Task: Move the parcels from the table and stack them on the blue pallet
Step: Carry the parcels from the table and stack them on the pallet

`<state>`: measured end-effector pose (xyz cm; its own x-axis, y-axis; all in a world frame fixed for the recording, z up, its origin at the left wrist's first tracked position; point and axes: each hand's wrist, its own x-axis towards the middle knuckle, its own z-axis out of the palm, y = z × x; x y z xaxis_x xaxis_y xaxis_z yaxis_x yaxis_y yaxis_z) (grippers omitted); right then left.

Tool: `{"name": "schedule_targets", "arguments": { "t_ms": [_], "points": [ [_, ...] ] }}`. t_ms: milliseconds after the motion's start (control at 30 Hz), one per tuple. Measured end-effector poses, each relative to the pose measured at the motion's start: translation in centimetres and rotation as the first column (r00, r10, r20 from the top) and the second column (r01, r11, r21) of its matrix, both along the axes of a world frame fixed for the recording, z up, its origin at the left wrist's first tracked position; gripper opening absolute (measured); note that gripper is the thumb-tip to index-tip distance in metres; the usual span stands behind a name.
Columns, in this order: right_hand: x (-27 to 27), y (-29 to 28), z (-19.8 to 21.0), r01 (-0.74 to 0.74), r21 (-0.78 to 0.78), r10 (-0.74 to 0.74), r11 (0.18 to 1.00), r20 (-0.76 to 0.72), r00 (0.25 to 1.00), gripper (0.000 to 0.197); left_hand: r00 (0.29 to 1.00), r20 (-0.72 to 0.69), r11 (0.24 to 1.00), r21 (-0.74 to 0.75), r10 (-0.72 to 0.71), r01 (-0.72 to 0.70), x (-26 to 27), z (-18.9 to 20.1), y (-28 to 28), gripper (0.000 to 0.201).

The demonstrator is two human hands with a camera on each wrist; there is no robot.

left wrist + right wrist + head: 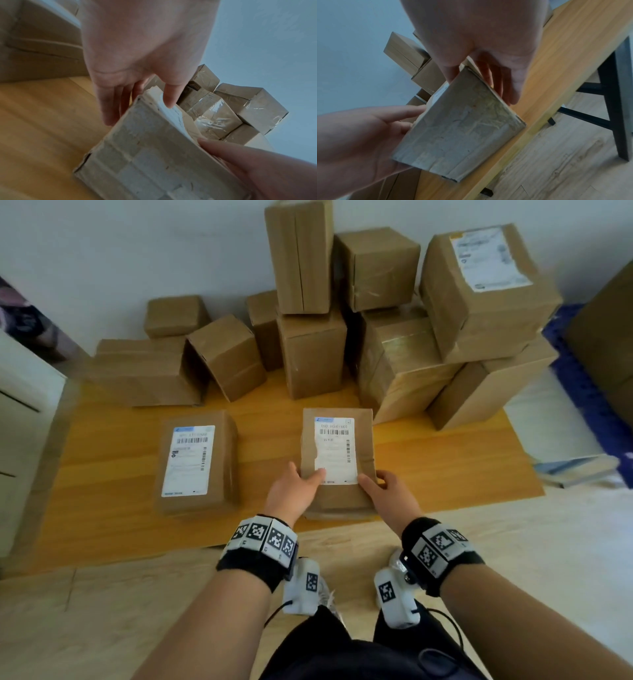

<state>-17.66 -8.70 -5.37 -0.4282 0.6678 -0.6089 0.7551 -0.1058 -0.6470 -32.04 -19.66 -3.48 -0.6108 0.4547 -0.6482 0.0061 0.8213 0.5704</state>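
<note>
A flat brown parcel [337, 460] with a white label lies near the front edge of the wooden table [445, 460]. My left hand [305, 477] grips its near left corner, thumb on top. My right hand [375, 484] grips the near right corner the same way. In the left wrist view my left hand [139, 102] has fingers down the side of the parcel [154, 155] and its thumb on the label. In the right wrist view my right hand [481, 89] clasps the parcel [458, 135], fingers along its right side. The blue pallet [589, 392] lies on the floor at the right.
A second labelled parcel [197, 462] lies on the table to the left. Several brown boxes [394, 330] are stacked along the back by the wall. A large box [609, 337] stands on the pallet. A white cabinet [20, 405] is at the left.
</note>
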Motion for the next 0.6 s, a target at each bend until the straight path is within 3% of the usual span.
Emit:
{"name": "schedule_targets", "arguments": {
  "t_ms": [167,333,600],
  "points": [
    [3.5,0.5,0.0,0.054,-0.03,-0.054,0.998,-0.012,0.998,0.061,0.999,0.046,0.999,0.039,0.0,-0.002,2.5,0.0,0.4,0.047],
    [8.3,1.7,0.9,0.111,-0.083,-0.118,0.99,-0.084,0.989,0.052,0.997,0.049,0.996,0.066,-0.064,0.061,6.5,1.2,1.5,0.062],
    [20.0,7.2,4.5,0.248,-0.079,-0.259,0.966,-0.211,0.942,0.045,0.99,0.01,0.964,0.229,-0.141,0.135,17.9,5.2,7.7,0.041]
  ]
}}
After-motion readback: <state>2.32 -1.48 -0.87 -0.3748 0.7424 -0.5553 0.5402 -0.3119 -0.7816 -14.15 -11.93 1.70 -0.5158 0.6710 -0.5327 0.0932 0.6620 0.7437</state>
